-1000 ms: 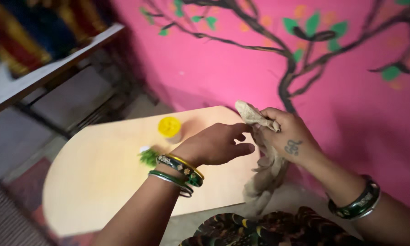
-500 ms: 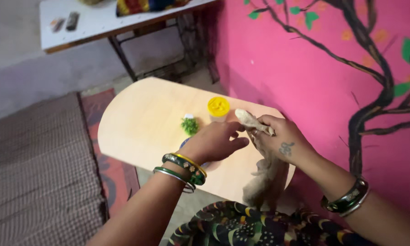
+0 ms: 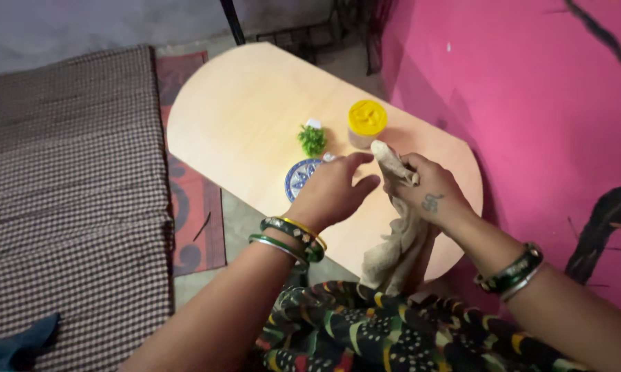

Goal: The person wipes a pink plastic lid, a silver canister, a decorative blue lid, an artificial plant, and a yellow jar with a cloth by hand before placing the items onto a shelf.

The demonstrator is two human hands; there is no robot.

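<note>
My right hand (image 3: 431, 196) grips a crumpled beige cloth (image 3: 396, 244) that hangs down over the near edge of a low oval wooden table (image 3: 241, 117). My left hand (image 3: 334, 189) hovers just left of the cloth's top end, fingers loosely apart and holding nothing, above a small blue patterned dish (image 3: 300, 178). Behind the dish stand a tiny green plant in a white pot (image 3: 312, 138) and a jar with a yellow lid (image 3: 366, 120). Both wrists wear green and gold bangles.
A pink wall (image 3: 531, 103) with dark painted branches runs along the table's right side. A checked mat (image 3: 62, 193) and a red rug (image 3: 193, 220) cover the floor at left. Dark patterned fabric (image 3: 393, 337) lies over my lap below the table.
The view has tilted down and swung, so the whole tabletop and blue dish now show. My hands kept their pose, the right still gripping the cloth, the left beside it.
</note>
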